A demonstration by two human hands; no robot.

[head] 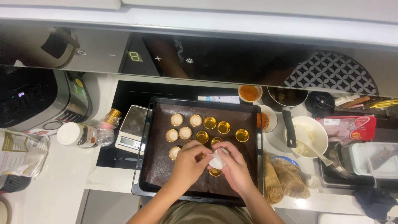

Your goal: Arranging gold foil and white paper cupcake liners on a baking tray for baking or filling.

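Note:
A black baking tray lined with dark brown paper lies in front of me. Several small gold foil cups stand on it; some near the left, like one cup, hold a pale round filling, others look bare inside. Both hands meet over the tray's lower middle. My right hand and my left hand together pinch a small white piece of dough just above a gold cup.
A digital kitchen scale sits left of the tray, with a white-lidded jar and a silver cooker beyond. On the right are a white bowl with a spoon, sauce dishes, brown paper bags and a packed meat tray.

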